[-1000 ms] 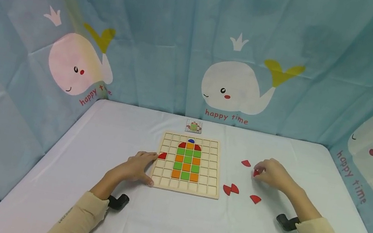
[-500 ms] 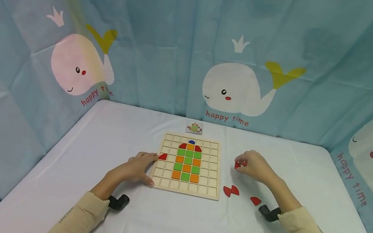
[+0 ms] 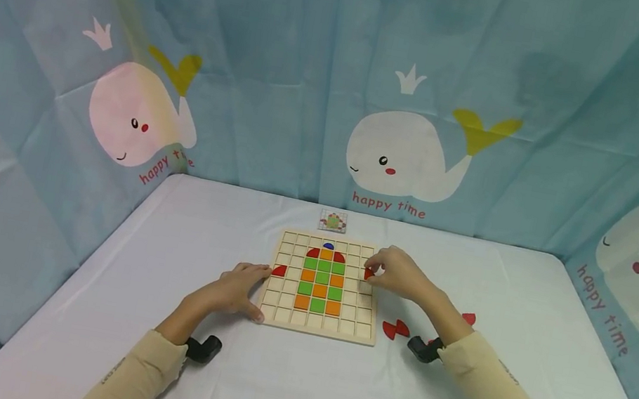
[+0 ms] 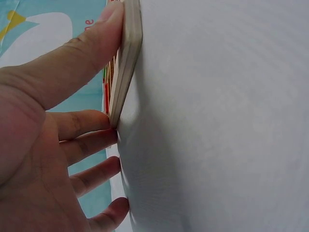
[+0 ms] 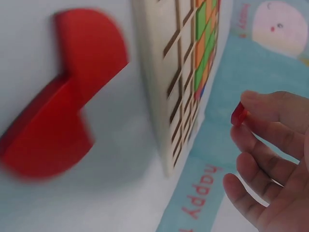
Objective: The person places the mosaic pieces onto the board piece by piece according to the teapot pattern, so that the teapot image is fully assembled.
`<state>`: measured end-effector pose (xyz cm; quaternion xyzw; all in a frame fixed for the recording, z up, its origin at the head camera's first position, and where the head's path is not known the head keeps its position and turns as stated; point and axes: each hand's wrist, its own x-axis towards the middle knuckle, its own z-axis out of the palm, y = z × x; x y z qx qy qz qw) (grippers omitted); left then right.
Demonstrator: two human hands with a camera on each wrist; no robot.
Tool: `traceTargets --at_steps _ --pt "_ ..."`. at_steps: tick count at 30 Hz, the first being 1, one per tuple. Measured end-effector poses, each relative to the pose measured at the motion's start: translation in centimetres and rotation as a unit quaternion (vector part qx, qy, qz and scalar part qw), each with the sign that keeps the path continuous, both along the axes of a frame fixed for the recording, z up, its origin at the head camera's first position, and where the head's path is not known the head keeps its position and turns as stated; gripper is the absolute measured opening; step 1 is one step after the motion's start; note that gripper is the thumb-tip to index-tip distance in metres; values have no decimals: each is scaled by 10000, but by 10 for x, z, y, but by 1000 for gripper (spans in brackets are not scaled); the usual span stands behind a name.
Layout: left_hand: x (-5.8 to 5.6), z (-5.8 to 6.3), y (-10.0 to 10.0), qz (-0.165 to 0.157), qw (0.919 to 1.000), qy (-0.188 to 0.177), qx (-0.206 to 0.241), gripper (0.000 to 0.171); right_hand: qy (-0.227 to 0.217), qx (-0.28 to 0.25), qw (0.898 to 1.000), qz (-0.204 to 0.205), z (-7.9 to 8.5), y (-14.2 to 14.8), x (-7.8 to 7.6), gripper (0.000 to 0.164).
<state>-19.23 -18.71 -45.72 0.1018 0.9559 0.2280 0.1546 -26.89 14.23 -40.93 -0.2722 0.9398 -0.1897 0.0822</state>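
Observation:
My right hand (image 3: pixel 399 273) pinches a red quarter-circle tile (image 3: pixel 368 274) between thumb and fingertips, over the right side of the wooden grid board (image 3: pixel 351 313). In the right wrist view the tile (image 5: pixel 238 115) shows edge-on at the fingertips, with the other fingers spread. My left hand (image 3: pixel 233 286) lies against the board's left edge, fingers extended. Up close in the left wrist view, its thumb touches the board's side (image 4: pixel 126 63). Green and orange squares (image 3: pixel 320 290) fill the board's middle columns. A red quarter-circle (image 3: pixel 279 270) sits at its left edge.
Two red quarter-circle tiles (image 3: pixel 389 329) lie together right of the board. Another red tile (image 3: pixel 468 318) shows beside the right forearm, which partly covers one more. A small pattern card (image 3: pixel 333 221) lies behind the board. Blue whale-printed curtains (image 3: pixel 279 135) stand around the white table.
My right hand has moved left from the table on the right to over the board's right side, carrying the red tile. The left hand stays in place.

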Motion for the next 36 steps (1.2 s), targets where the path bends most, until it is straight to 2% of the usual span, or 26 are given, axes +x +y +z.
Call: traceTargets --at_steps 14,21,27,36 --pt "0 0 -1 32 10000 -41 -51 98 67 -27 9980 623 -4 -65 -12 24" --pt "-1 1 0 -104 9999 -12 -45 98 -7 -177 9951 976 -5 -93 -16 24" --pt "-2 1 1 -108 9999 -30 -45 98 -200 -82 9943 1044 -11 -115 -19 26" --pt "-3 1 1 -110 9999 -20 -127 98 -216 223 9933 1114 -25 -136 -19 24"
